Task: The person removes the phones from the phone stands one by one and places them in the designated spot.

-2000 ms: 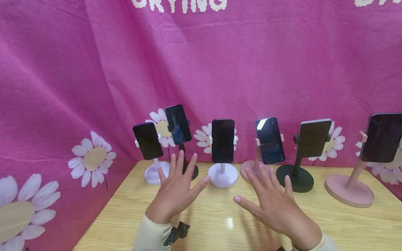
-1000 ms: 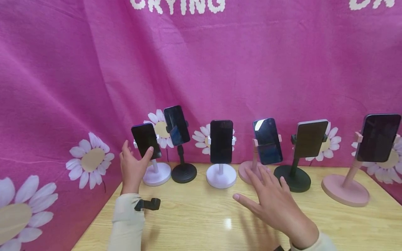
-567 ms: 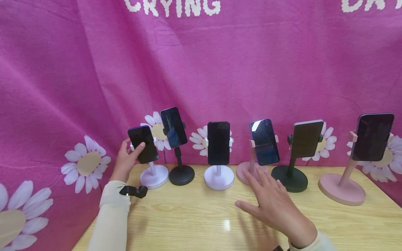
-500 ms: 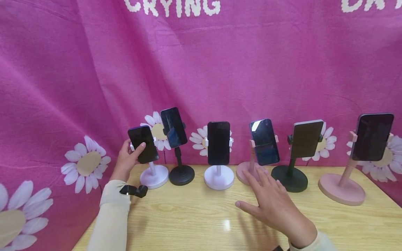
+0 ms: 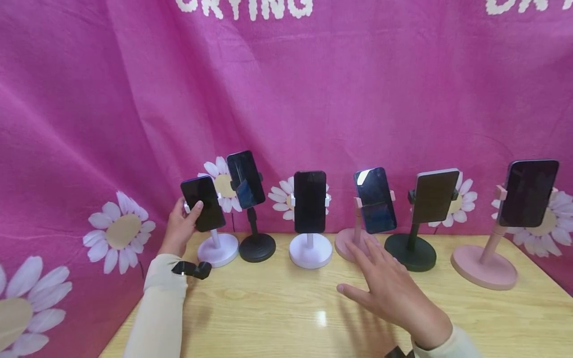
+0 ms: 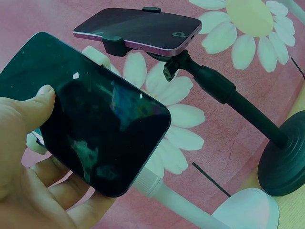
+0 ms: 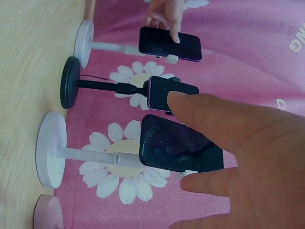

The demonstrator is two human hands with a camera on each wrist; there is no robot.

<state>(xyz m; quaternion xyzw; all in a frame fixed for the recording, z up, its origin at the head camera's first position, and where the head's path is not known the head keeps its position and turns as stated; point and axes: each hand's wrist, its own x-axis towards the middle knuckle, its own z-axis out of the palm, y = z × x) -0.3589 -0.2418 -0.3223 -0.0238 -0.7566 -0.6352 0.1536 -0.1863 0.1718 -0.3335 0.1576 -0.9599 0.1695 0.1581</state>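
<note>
The left hand (image 5: 176, 231) grips the leftmost phone (image 5: 208, 201) in its white stand (image 5: 218, 251); the right hand (image 5: 394, 296) holds nothing, fingers spread.

The thumb presses the phone's glossy dark glass, with fingers curled round its rounded side, and the slab tilts in a white clamp at the row's left end. Along the row stand a ring-stepped black stand (image 5: 257, 247), another white stand (image 5: 311, 251), a pink stand (image 5: 342, 243) nearest the right fingertips, a dark green stand (image 5: 411, 253) and a larger pink stand (image 5: 483, 268), all disc-footed, each bearing a dark-screened device. The table (image 5: 268, 313) is pale, wood-grained and shiny; behind hangs a creased magenta cloth (image 5: 335, 99) printed with white-petalled daisies and bubbly white lettering.
</note>
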